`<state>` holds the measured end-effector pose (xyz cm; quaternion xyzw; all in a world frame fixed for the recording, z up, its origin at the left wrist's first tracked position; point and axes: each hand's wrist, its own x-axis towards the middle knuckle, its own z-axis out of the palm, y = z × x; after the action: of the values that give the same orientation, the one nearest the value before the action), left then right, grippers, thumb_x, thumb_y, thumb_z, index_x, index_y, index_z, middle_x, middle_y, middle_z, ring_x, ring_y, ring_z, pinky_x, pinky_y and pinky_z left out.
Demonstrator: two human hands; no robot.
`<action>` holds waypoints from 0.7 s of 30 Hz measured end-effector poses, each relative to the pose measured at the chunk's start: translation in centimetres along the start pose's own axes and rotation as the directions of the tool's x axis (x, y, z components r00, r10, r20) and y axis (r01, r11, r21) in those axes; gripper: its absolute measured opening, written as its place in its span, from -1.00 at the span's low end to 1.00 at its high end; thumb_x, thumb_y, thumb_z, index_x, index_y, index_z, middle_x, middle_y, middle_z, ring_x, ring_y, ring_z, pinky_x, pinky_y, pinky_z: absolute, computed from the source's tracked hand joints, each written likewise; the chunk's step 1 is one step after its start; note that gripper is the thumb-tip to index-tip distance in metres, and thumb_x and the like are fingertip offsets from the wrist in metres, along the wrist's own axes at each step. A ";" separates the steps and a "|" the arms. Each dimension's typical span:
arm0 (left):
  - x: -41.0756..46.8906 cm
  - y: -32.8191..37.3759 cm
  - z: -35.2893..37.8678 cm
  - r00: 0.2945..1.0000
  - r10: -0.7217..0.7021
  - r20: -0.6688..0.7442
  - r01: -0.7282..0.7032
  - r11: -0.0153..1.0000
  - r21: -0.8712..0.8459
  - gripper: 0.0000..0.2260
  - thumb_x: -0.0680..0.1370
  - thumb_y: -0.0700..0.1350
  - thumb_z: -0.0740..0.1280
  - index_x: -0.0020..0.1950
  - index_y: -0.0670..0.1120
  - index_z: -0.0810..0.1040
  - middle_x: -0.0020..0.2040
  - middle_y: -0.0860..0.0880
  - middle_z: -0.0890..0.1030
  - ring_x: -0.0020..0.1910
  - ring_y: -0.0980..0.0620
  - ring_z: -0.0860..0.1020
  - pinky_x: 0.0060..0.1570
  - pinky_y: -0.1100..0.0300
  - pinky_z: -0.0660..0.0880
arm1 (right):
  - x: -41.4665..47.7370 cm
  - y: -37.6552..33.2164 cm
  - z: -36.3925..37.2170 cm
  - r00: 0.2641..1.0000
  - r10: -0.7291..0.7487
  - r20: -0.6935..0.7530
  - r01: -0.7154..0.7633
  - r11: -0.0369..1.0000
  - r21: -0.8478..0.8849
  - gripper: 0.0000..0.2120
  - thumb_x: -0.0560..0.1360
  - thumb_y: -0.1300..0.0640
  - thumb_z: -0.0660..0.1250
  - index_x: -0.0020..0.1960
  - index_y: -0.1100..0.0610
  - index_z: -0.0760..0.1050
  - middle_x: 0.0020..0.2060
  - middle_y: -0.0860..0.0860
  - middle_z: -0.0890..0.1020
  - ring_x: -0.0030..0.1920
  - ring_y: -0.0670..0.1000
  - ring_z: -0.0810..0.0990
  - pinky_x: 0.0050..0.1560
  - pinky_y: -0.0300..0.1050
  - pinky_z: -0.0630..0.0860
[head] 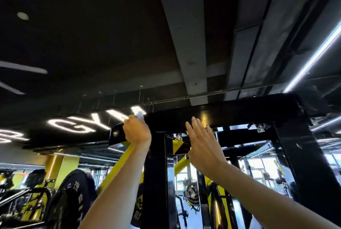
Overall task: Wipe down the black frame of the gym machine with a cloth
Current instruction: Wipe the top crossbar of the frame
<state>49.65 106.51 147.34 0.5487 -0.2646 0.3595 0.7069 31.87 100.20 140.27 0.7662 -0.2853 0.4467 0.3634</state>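
Note:
The gym machine's black frame [239, 112] runs as a glossy top crossbeam overhead, with a thick black upright at the right and a narrower one in the middle. My left hand [136, 131] is raised to the beam's left end, fingers curled around a small whitish cloth [139, 115] that peeks out above the knuckles against the frame. My right hand [203, 145] is held up just below the crossbeam with fingers straight and together, holding nothing; whether it touches the frame I cannot tell.
A yellow diagonal brace [121, 164] descends left from the frame's corner. A lit "GYM" sign [88, 121] glows at the left. Dark ceiling beams and a light strip [313, 57] run overhead. Other machines and weight plates [191, 193] stand below and behind.

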 end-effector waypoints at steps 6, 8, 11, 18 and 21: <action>-0.7 0.6 1.4 0.999 0.008 -0.041 -0.011 0.998 -0.068 -0.75 0.65 -0.19 0.15 0.14 -0.34 0.49 0.14 -0.31 0.51 0.12 -0.30 0.50 0.02 -0.04 0.42 | -0.9 2.9 1.0 0.995 0.041 -0.090 -0.036 0.998 0.056 -0.28 0.56 0.12 0.12 0.56 0.18 -0.24 0.53 0.20 -0.24 0.54 0.15 -0.27 0.45 0.05 -0.31; -2.1 2.1 2.1 0.993 0.118 -0.017 -0.119 0.989 -0.083 -0.76 0.65 -0.17 0.16 0.12 -0.32 0.51 0.10 -0.26 0.54 0.10 -0.24 0.52 -0.07 0.08 0.39 | -1.3 3.9 1.1 0.985 0.058 -0.161 -0.046 0.996 0.074 -0.26 0.53 0.14 0.19 0.56 0.21 -0.15 0.54 0.21 -0.14 0.55 0.16 -0.19 0.46 0.06 -0.26; -5.2 5.3 4.0 0.969 0.245 0.004 -0.244 0.964 -0.109 -0.79 0.64 -0.17 0.18 0.15 -0.26 0.51 0.08 -0.20 0.55 0.04 -0.14 0.54 -0.14 0.22 0.35 | -2.1 5.2 0.9 0.976 0.075 -0.203 -0.060 0.995 0.080 -0.26 0.51 0.15 0.23 0.55 0.26 -0.08 0.54 0.22 -0.07 0.55 0.16 -0.12 0.48 0.06 -0.18; -10.5 10.9 7.1 0.969 0.246 0.020 -0.240 0.957 -0.160 -0.79 0.63 -0.18 0.20 0.16 -0.28 0.51 0.06 -0.22 0.55 0.00 -0.12 0.55 -0.13 0.15 0.48 | -5.0 9.8 -0.7 0.991 0.113 -0.074 -0.111 0.993 0.032 -0.28 0.62 0.03 0.06 0.51 0.22 -0.37 0.52 0.16 -0.31 0.48 0.07 -0.40 0.48 0.01 -0.35; -12.6 13.3 8.3 0.961 0.277 0.024 -0.268 0.946 -0.183 -0.78 0.64 -0.17 0.19 0.19 -0.27 0.49 0.10 -0.21 0.54 0.05 -0.12 0.53 -0.09 0.17 0.44 | -6.2 12.4 -1.7 0.985 0.157 -0.075 -0.155 0.987 0.032 -0.33 0.63 0.05 0.03 0.54 0.23 -0.31 0.53 0.16 -0.29 0.52 0.08 -0.35 0.47 -0.02 -0.36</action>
<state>31.62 97.63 147.58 0.4502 -0.3865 0.4148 0.6898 18.91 95.16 139.05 0.7284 -0.3242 0.5066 0.3282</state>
